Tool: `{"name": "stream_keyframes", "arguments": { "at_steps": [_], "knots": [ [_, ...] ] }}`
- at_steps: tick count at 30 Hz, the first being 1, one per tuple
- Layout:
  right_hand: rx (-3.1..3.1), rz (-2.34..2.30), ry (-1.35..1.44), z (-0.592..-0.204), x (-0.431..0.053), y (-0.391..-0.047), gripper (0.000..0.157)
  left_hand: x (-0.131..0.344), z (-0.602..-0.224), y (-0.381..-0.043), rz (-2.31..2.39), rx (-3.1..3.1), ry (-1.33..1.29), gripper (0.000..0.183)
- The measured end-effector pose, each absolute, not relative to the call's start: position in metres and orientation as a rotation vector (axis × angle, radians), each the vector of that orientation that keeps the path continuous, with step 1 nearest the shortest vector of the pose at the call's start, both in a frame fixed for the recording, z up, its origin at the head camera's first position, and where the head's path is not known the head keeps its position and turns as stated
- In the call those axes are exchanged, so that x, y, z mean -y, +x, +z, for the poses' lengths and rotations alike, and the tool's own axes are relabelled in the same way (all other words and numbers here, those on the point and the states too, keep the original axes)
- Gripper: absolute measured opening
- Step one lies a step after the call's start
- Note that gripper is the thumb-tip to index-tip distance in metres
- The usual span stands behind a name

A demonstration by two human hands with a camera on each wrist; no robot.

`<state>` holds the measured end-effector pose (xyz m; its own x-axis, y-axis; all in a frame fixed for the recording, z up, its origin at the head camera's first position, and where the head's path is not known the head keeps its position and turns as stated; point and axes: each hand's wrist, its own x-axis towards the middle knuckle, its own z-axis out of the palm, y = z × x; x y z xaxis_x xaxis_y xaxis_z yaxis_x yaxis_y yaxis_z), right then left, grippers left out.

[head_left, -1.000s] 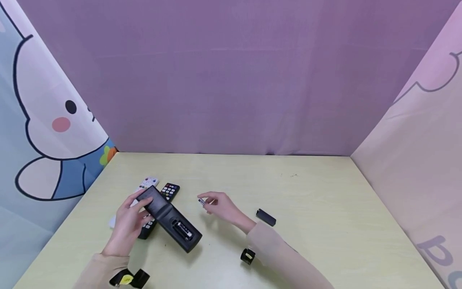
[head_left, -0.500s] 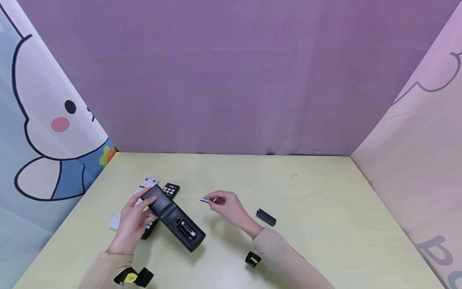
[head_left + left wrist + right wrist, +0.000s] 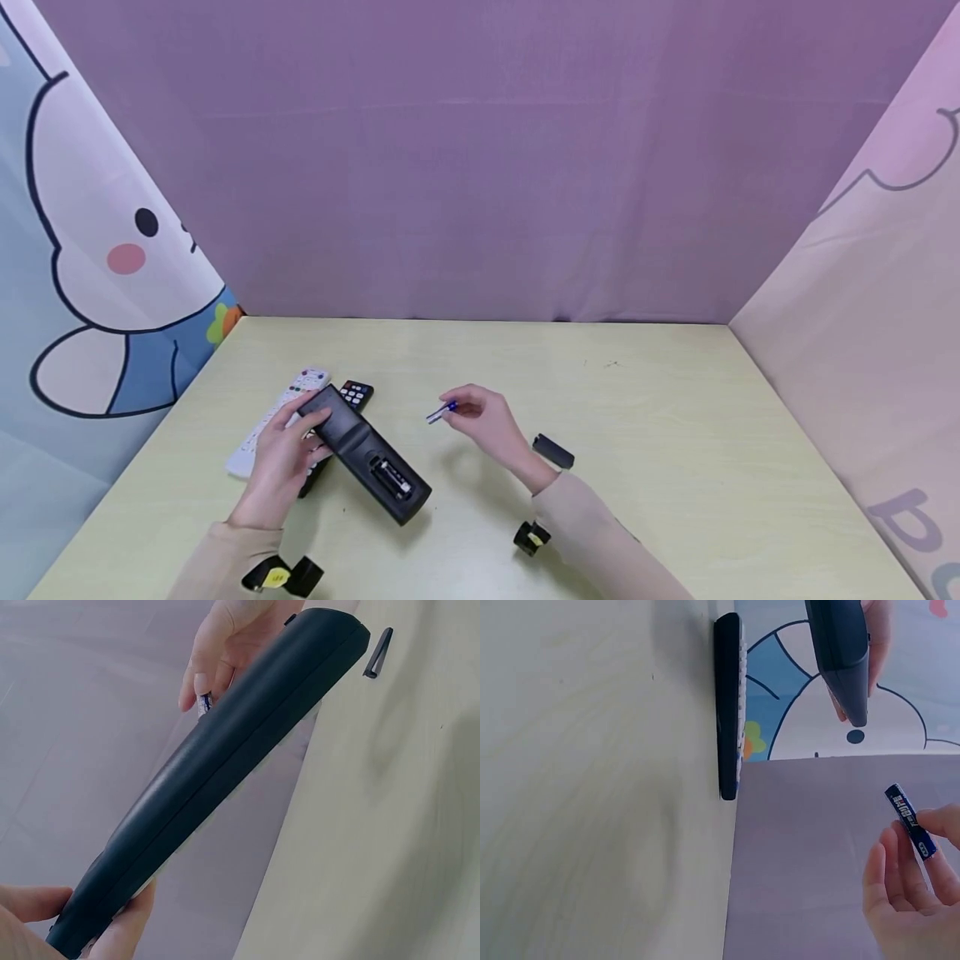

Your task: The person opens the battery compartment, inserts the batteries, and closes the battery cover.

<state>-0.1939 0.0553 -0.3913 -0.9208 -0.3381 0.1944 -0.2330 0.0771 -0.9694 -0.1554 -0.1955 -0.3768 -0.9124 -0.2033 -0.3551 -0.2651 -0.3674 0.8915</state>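
My left hand (image 3: 281,467) grips a black remote control (image 3: 360,450) by its upper end, back side up and tilted. Its battery compartment (image 3: 392,477) lies uncovered, with one battery (image 3: 397,479) visible inside. To the right, above the table, my right hand (image 3: 487,425) pinches a small blue battery (image 3: 441,412) between thumb and fingers, apart from the remote. The right wrist view shows that battery (image 3: 910,821) with printing along its side. From the left wrist view, the remote (image 3: 217,765) is seen edge-on, hiding its compartment.
A black battery cover (image 3: 553,451) lies on the table (image 3: 675,467) by my right forearm. Behind my left hand are a white remote (image 3: 262,425) and a second black remote (image 3: 356,393), partly hidden. A purple cloth (image 3: 480,167) stands behind the table.
My right hand has drawn a little right and up, away from the remote, and the battery in its fingers has turned. The held remote has shifted slightly right.
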Motion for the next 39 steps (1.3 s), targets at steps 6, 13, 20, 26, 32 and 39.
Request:
{"name": "stream_keyframes", "arguments": {
  "at_steps": [6, 13, 20, 26, 32, 39],
  "knots": [
    [-2.18, -2.09, -0.522, -0.409, -0.057, -0.203, 0.024, 0.192, -0.377, -0.155, 2.468, -1.701, -0.669, 0.036],
    [-2.051, -2.171, -0.421, -0.414, -0.058, -0.205, 0.032, 0.186, -0.378, -0.159, 2.43, -1.767, -0.64, 0.045],
    [-1.905, -2.253, -0.365, -0.41, -0.059, -0.203, 0.039, 0.181, -0.38, -0.162, 2.474, -1.738, -0.601, 0.044],
    [-1.812, -2.309, -0.35, -0.407, -0.06, -0.201, 0.037, 0.177, -0.381, -0.164, 2.491, -1.719, -0.596, 0.041],
    [-1.779, -2.331, -0.376, -0.406, -0.062, -0.2, 0.034, 0.173, -0.381, -0.167, 2.503, -1.7, -0.607, 0.035],
    [-1.857, -2.243, -0.476, -0.406, -0.065, -0.197, 0.033, 0.165, -0.381, -0.172, 2.507, -1.724, -0.61, 0.032]
  ]
}}
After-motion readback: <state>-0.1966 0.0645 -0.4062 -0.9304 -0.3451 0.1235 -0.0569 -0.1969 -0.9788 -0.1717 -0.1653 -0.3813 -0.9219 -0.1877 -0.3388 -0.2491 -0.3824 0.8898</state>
